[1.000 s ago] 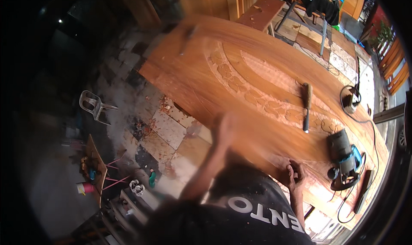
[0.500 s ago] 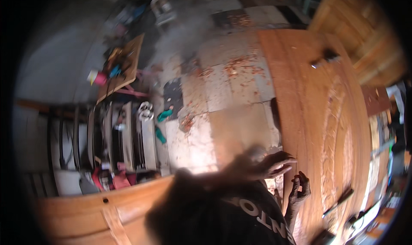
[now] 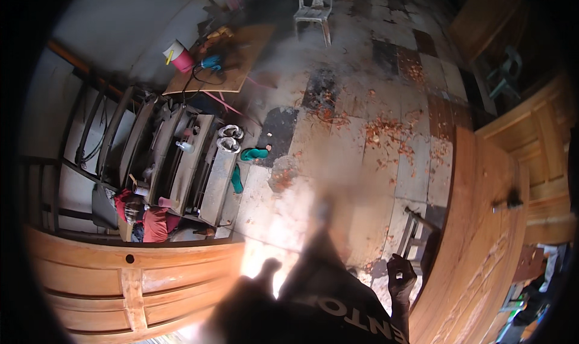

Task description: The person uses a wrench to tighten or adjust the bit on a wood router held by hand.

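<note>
My right hand (image 3: 402,271) is raised beside the near left edge of the carved wooden door panel (image 3: 470,235), its fingers curled together around a small pale spot that I cannot make out. A dark blurred shape low in the middle, apparently my left hand (image 3: 269,270), is too dim to show its fingers. My leg and blurred foot (image 3: 321,211) reach forward over the tiled floor. A dark tool (image 3: 511,199) lies on the carved panel. A dark wooden trestle (image 3: 410,238) shows under its edge.
A panelled door (image 3: 90,277) spans the lower left. Steps (image 3: 199,157) hold clothes; green slippers (image 3: 253,154) lie beside them. A board (image 3: 247,54) carries tools and a pink bucket (image 3: 180,57). A plastic chair (image 3: 312,12) stands ahead. Shavings (image 3: 386,133) litter the floor. Another panelled door (image 3: 543,151) stands right.
My view has swung left from the carved panel to the floor and steps. The panel now sits at the right. My left hand has drawn back from the panel; my leg has come forward.
</note>
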